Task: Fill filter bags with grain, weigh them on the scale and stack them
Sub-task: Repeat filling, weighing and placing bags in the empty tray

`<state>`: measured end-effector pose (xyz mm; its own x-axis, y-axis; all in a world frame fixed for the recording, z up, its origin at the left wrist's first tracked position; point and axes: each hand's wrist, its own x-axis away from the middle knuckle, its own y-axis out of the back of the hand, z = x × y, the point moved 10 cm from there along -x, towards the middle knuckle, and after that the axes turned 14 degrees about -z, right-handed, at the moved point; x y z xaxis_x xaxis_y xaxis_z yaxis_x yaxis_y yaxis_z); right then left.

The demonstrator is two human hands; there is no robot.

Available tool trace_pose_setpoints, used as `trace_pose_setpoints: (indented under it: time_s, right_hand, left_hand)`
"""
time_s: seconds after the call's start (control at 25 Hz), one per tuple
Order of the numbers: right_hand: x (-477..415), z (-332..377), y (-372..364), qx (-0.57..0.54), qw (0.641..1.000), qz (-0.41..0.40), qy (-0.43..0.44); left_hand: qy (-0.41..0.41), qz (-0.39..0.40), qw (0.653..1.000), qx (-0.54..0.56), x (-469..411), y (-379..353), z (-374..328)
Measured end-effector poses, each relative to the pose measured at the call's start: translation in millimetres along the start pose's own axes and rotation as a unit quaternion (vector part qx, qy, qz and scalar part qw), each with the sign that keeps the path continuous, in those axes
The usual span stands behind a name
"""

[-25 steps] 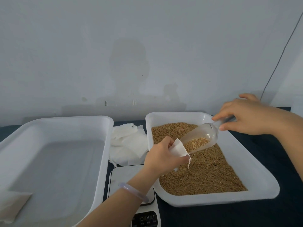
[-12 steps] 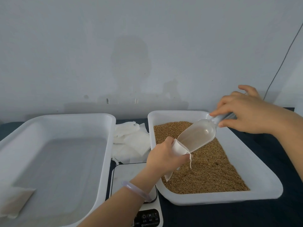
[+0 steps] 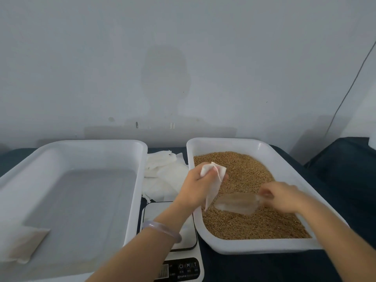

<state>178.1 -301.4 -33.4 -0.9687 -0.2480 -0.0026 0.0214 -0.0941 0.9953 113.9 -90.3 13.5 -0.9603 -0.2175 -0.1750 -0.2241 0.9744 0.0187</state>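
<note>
Two hands at work: left hand (image 3: pixel 198 185) pinches a small white paper filter bag (image 3: pixel 213 185) by its top, the bag hanging below the fingers over the brown grain (image 3: pixel 244 222) in the white plastic right-hand tray (image 3: pixel 230 143). Right hand (image 3: pixel 282 197) grips the handle of a clear plastic scoop (image 3: pixel 236 202), blurred, bowl lying low in the grain just beside the bag's bottom corner. Judgement: load modestly, spread the bag mouth before tipping, pour over the tray. White digital scale (image 3: pixel 171 249) sits under the left wrist.
</note>
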Motion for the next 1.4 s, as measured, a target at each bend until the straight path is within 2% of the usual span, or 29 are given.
trace_pose_setpoints:
  time_s: [0.08,0.16,0.24,0.28,0.36,0.4,0.44,0.52,0.6,0.72,0.8,0.92,1.0,1.12,1.28,1.4]
  right_hand:
    - [-2.2,13.4,-4.1,-0.015,1.0,-0.005,0.008]
    - [-3.2,49.9,17.6,-0.174,0.983,-0.045,0.029]
    - [8.1,109.0,45.3,-0.37,0.922,-0.038,0.106]
    - [16.8,140.1,53.5,-0.444,0.884,-0.005,0.148]
    - [27.7,187.0,58.9,-0.545,0.814,0.054,0.192]
    - [26.8,201.4,57.4,-0.572,0.795,0.058,0.191]
    - [22.8,209.8,56.2,-0.581,0.793,0.038,0.179]
    - [11.7,213.0,52.0,-0.575,0.806,-0.029,0.136]
    - [6.1,211.9,46.8,-0.547,0.826,-0.075,0.113]
    - [6.6,217.8,35.8,-0.485,0.861,-0.091,0.127]
    - [6.9,223.6,27.5,-0.407,0.895,-0.102,0.153]
    - [9.6,235.0,12.8,-0.28,0.933,-0.092,0.205]
    - [10.9,240.3,4.7,-0.238,0.941,-0.079,0.228]
    - [11.1,244.3,-0.9,-0.174,0.952,-0.058,0.245]
    - [17.2,258.6,-9.8,-0.071,0.948,-0.051,0.307]
    - [20.7,263.5,-13.2,-0.053,0.946,-0.052,0.316]
  left_hand:
    - [0.029,0.017,0.998,0.052,-1.1,8.2,-4.7]
    - [0.075,0.042,0.991,0.104,-3.0,15.3,-7.6]
    - [0.088,0.066,0.986,0.126,-4.4,23.7,-12.4]
    - [0.089,0.078,0.985,0.123,-4.4,27.9,-14.5]
    - [0.084,0.096,0.988,0.093,-4.1,38.3,-17.2]
    - [0.079,0.099,0.989,0.076,-4.0,44.3,-16.9]
    - [0.069,0.096,0.991,0.062,-4.5,51.7,-16.7]
    - [0.03,0.048,0.998,0.01,-7.1,74.6,-18.5]
    - [-0.013,0.01,0.993,-0.113,-6.9,98.7,-18.1]
    - [-0.054,0.062,0.937,-0.339,-1.8,108.8,2.4]
    - [-0.074,0.058,0.901,-0.423,0.7,113.9,11.5]
    - [-0.107,0.093,0.856,-0.497,7.5,107.2,22.9]
    - [-0.133,0.109,0.826,-0.537,9.9,102.9,26.2]
    - [-0.141,0.119,0.799,-0.573,9.2,101.4,29.5]
    - [-0.135,0.14,0.748,-0.635,10.4,98.1,39.1]
    - [-0.144,0.139,0.731,-0.653,9.8,95.2,40.2]
